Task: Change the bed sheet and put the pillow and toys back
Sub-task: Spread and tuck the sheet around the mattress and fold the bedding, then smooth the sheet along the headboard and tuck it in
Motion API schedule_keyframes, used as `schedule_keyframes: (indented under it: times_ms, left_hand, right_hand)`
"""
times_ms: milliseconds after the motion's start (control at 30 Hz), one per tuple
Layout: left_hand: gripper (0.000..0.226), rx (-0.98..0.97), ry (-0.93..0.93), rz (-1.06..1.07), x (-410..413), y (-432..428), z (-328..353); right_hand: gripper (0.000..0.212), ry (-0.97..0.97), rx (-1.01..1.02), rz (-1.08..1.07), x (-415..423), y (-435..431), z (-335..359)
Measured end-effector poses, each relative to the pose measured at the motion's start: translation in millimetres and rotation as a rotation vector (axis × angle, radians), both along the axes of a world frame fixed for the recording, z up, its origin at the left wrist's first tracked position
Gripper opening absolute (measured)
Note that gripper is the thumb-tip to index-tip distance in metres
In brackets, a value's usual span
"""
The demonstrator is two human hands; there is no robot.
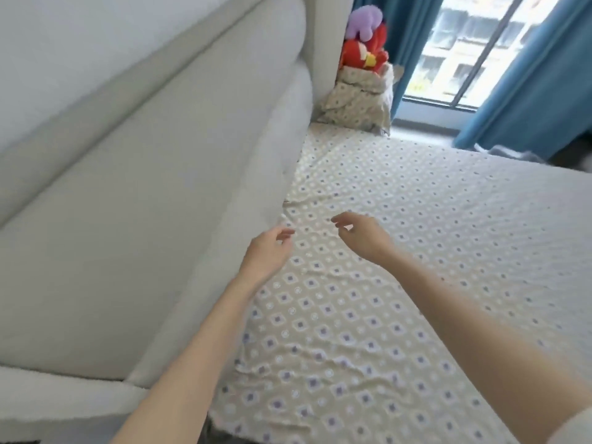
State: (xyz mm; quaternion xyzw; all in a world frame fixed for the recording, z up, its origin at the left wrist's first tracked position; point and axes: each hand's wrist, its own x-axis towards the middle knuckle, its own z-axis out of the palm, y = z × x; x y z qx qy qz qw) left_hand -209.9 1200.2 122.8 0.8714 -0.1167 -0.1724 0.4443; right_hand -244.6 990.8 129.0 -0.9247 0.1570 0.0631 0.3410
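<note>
Your left hand [267, 251] and right hand [362, 237] hover loose and empty over the sheet [416, 219] by the headboard [144, 187]. Press the edge down into that gap, then smooth out the wrinkles nearer you. The pillow [358, 104] and toys [365, 49] sit in the far corner.

On my left I see a pale grey padded headboard [128, 187] filling that side of the view. At the far end I make out a window [464, 49] with dark bars, flanked by blue curtains [528, 75]; a building shows through the glass.
</note>
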Motion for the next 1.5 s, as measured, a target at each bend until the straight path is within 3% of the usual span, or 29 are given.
schedule_keyframes:
  times_ms: [333,667,967,1233,1500]
  left_hand:
    - [0.029,-0.123,-0.013,-0.354,-17.1,-82.4,56.6]
    - [0.028,-0.222,-0.069,-0.637,-54.8,-207.9,125.8]
    - [0.028,-0.26,-0.14,-0.709,-108.2,-340.6,148.2]
    - [0.027,-0.271,-0.146,-0.699,-195.6,-529.1,164.8]
    - [0.03,-0.311,-0.197,-0.806,-267.5,-625.7,199.8]
  right_hand:
    - [0.035,-0.113,-0.007,-0.446,-131.1,-59.8,61.1]
    - [0.033,-0.381,0.162,-0.799,-214.6,-148.8,123.8]
    - [0.033,-0.426,0.1,-0.811,-268.5,-275.4,132.9]
    - [0.035,-0.396,0.051,-0.787,-356.7,-446.5,152.6]
    - [0.028,-0.486,-0.005,-0.913,-448.9,-514.5,174.2]
